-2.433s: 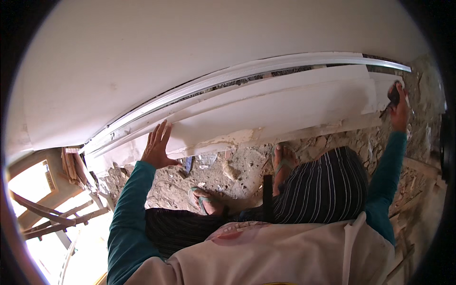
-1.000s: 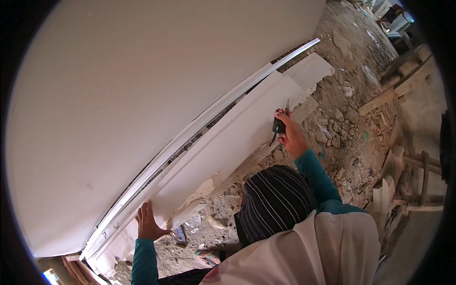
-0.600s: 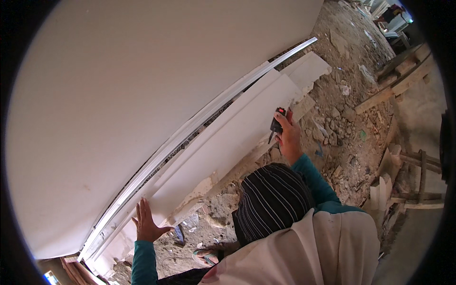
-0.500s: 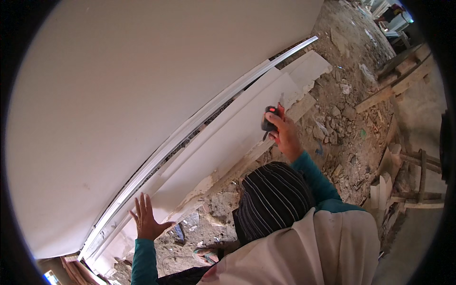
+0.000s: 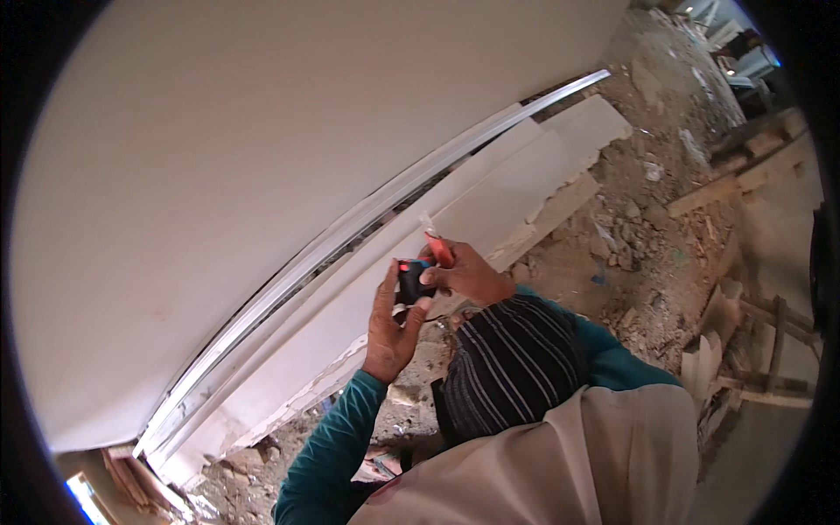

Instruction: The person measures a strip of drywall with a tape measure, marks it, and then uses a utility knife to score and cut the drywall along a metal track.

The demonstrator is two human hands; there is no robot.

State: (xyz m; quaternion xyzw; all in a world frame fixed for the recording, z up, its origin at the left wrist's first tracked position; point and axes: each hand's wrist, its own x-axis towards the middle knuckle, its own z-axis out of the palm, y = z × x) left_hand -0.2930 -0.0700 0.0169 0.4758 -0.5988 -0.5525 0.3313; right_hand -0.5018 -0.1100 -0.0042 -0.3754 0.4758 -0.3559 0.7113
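Note:
In front of my bent knee, covered in black striped cloth (image 5: 516,367), my two hands meet at a compact black tape measure (image 5: 409,283) with a red patch. My right hand (image 5: 474,276) is closed around its right side. The same hand also keeps hold of a red-handled tool (image 5: 440,251), whose pale tip points up and away; its exact kind is unclear. From the left, my left hand (image 5: 390,337) has its fingers and thumb about the tape measure. Fingers partly hide the case. Below the hands lie long white boards (image 5: 499,192).
A long shiny metal channel (image 5: 350,220) runs along the foot of the pale wall (image 5: 262,131). Rubble (image 5: 630,236) and dirt cover the ground to the right. Wooden planks (image 5: 704,194) and a wooden frame (image 5: 774,346) stand at the far right. My foot (image 5: 381,465) is below my left arm.
My right hand has drawn the tape measure and red-handled tool back leftward. My left hand has risen from the boards, spread before, and closed on the tape measure. The view has shifted slightly.

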